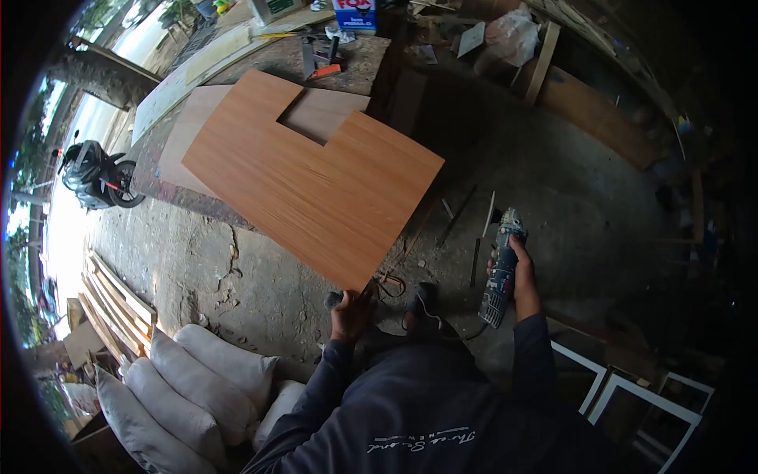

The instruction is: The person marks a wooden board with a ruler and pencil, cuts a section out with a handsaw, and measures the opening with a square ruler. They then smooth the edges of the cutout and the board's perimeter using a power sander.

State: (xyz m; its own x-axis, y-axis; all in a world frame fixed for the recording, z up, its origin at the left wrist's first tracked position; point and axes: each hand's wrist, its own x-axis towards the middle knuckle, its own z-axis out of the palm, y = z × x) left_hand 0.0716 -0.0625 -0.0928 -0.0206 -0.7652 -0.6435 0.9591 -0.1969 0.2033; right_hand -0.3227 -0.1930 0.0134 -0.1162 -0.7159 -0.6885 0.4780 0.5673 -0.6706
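Observation:
My right hand (523,278) is wrapped round the body of an angle grinder (497,276), its thin disc (489,213) standing edge-on at the far end, apart from the panel. A cord runs from the grinder's near end towards my legs. At the near corner of a wood-grain panel (316,182), my left hand (353,316) is closed on the edge, its fingers partly hidden. The panel has a rectangular notch in its far side and lies over a paler board (207,118) on the workbench (359,67), with its near part jutting past the bench.
On the bench are a blue FOX can (354,16) and an orange-handled tool (324,72). Stuffed white sacks (205,371) and wood strips (110,308) lie at left. White frames (643,403) stand at lower right. Outside is a parked motorcycle (93,178).

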